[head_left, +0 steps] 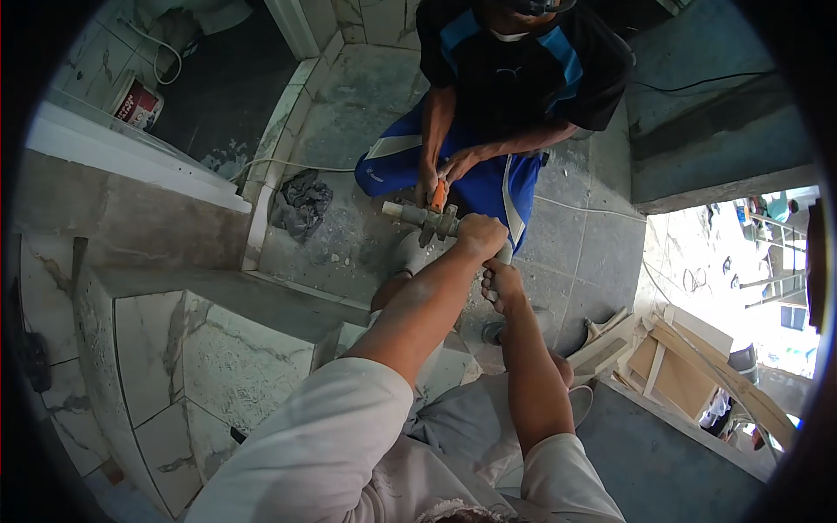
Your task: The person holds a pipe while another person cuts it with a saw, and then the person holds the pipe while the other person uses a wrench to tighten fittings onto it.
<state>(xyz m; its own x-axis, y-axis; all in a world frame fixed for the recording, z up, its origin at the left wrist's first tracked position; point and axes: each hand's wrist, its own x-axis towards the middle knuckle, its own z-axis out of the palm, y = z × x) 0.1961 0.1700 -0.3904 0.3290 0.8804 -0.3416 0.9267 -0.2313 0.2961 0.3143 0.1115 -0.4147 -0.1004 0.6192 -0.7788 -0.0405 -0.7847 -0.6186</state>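
Observation:
My left hand [482,237] is closed round a grey pipe assembly [442,224] with a bulky valve-like fitting in its middle. A short pale pipe end [392,209] sticks out of it to the left. Just below, my right hand [503,283] is curled into a grip beside a pale rounded end [505,254]; what its fingers wrap is mostly hidden. Across from me, a kneeling person's hands [443,174] hold an orange-handled piece [438,195] right at the fitting.
A crumpled dark plastic bag [302,205] lies on the dusty floor at left. Tiled steps [240,357] rise beside my left arm. Wooden boards [676,357] are stacked at right. A thin cable [584,207] crosses the floor, and a paint bucket [138,103] stands in the doorway.

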